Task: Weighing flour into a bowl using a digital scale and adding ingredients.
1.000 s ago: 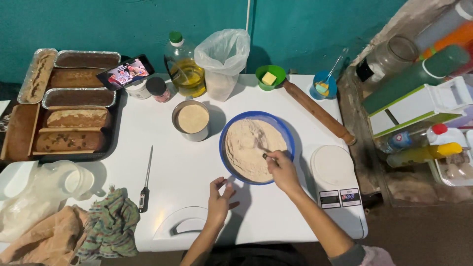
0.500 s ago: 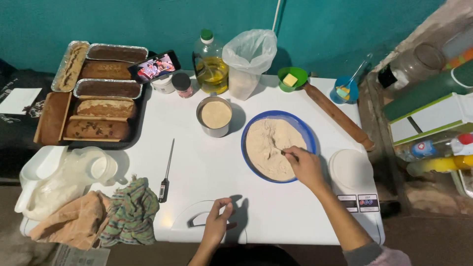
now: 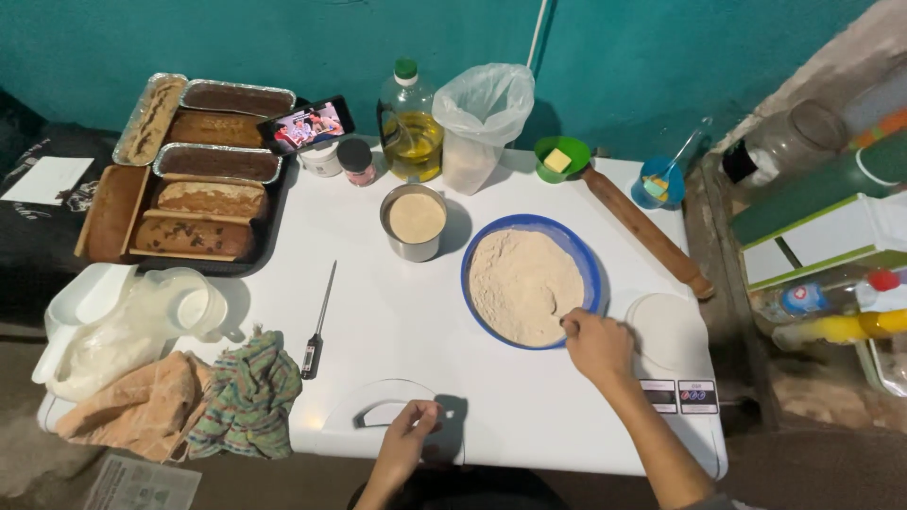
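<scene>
- Resting at the near right rim of the blue bowl (image 3: 593, 283), the right hand (image 3: 597, 346) has its fingers curled; they seem to pinch something small at the flour's edge, but what, if anything, is gripped cannot be told.
- Bowl holds a mound of pale flour (image 3: 521, 285); it lies just ahead and to the left of the right hand, touching or nearly touching the fingertips. The bowl is round, so no long axis; the right hand is much the nearer of the two.
- Left hand (image 3: 408, 436) sits at the near table edge, well apart from the bowl, fingers loosely bent over a moulded handle (image 3: 383, 408) in the white table (image 3: 378, 312); no object held.
- Just right of the right hand: a white round scale (image 3: 666, 331).
- Beyond the bowl: a wooden rolling pin (image 3: 647, 231), long axis running diagonally from far-left to near-right.
- Left of the bowl: a metal cup (image 3: 416, 222) of beige powder; farther left, a probe thermometer (image 3: 316, 326) pointing away from the person.
- Far side: oil bottle (image 3: 409, 123), plastic bag (image 3: 482, 113), green bowl with butter (image 3: 560, 158).
- Far left: tray of loaves (image 3: 189, 198), cloths (image 3: 189, 406).
</scene>
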